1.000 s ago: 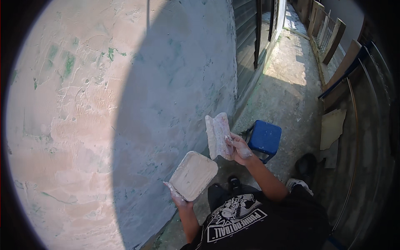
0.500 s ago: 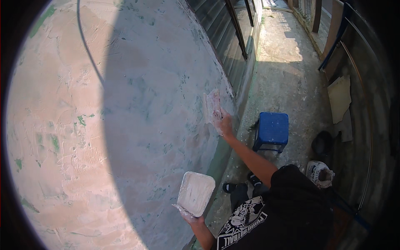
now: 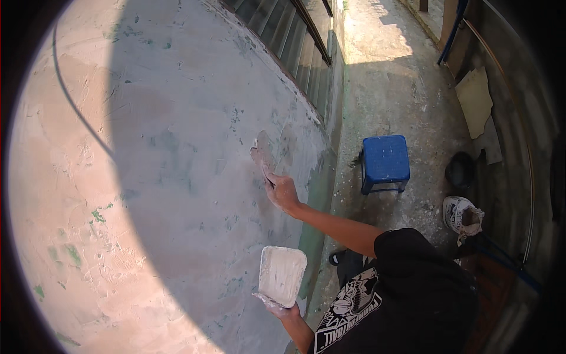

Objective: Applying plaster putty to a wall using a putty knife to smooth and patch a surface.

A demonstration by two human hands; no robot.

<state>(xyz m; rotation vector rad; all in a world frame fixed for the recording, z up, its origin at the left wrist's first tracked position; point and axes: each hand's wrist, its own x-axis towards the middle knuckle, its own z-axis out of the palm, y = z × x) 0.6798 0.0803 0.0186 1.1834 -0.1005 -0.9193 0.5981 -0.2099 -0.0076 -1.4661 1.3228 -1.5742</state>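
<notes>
Whitish paste (image 3: pixel 177 118) coats most of the wall (image 3: pixel 200 248), w/ green patches (image 3: pixel 73 255) showing thru toward its L edge. R hand (image 3: pixel 283 193) is closed on the near end of a flat blade (image 3: pixel 262 160), so no real gap btwn thumb & fingers; exact finger positions, can't tell from here. Blade looks to be up against the wall, a bit in from the wall's R edge & below the louvres (image 3: pixel 277 35), w/ darker smears just beside it.

L hand (image 3: pixel 283 310) has hold of a shallow tray (image 3: pixel 283 274) at its bottom edge, partly curled under it; fingers poke out by the tray's bottom L corner, the rest hidden underneath. Tray is tilted, pale inside facing the person's head, in front of the wall nr its lower R edge. Hands are well apart, R one farther out, that arm stretched nearly straight.

On the floor (image 3: pixel 377 106): blue stool (image 3: pixel 386 158) approx. mid-width, upright; dark tub (image 3: pixel 460 169) nr the floor's R edge; bag (image 3: pixel 453 212) just beside the tub, mouth open. Torn sheet (image 3: pixel 475 100) stands along that same edge, beyond the tub.
</notes>
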